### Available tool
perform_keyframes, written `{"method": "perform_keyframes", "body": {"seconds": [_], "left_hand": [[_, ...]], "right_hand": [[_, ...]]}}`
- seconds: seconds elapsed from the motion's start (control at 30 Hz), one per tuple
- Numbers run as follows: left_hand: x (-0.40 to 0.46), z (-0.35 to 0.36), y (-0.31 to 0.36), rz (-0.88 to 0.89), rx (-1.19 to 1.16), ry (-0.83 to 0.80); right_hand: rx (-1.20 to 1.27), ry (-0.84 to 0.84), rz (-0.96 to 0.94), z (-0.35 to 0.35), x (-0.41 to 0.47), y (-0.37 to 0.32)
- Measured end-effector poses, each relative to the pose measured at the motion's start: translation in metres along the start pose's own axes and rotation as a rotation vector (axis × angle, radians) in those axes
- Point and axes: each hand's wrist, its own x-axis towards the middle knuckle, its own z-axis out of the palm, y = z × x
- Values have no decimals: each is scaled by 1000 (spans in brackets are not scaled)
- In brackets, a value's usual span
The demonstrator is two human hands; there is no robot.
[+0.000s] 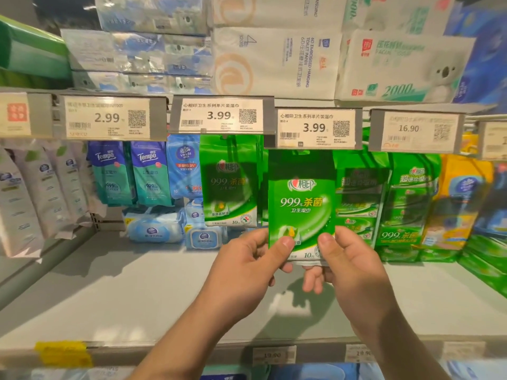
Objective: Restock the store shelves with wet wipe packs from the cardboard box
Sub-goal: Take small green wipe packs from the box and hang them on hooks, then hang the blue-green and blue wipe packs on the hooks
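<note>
A green wet wipe pack (301, 198) is held upright in front of the shelf, its top just under the middle 3.99 price tag (315, 128). My left hand (247, 267) pinches its lower left corner with the thumb on the front. My right hand (348, 264) grips its lower right corner the same way. A matching green pack (229, 182) hangs from a hook to the left. The cardboard box is out of view.
Blue Tempo packs (131, 174) and a Vinda pack (183, 165) hang at the left. Larger green wipe bundles (403, 204) and a yellow pack (458, 201) stand at the right. Tissue packs (274, 58) fill the shelf above. The grey shelf board (123, 292) lies below my hands.
</note>
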Motion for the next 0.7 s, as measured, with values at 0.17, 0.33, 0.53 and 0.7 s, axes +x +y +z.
{"method": "perform_keyframes", "body": {"seconds": [0.17,0.33,0.53,0.7], "left_hand": [[12,2,5,-42,6,112],[27,1,4,-96,-5,175],[10,0,-13,-235,-18,188],[-37,-13,-34,-333,-8,252]], "right_hand": [[5,95,48,11,20,2],[8,147,73,21,34,10],[133,215,220,26,17,31],[63,120,384,32,-7,59]]}}
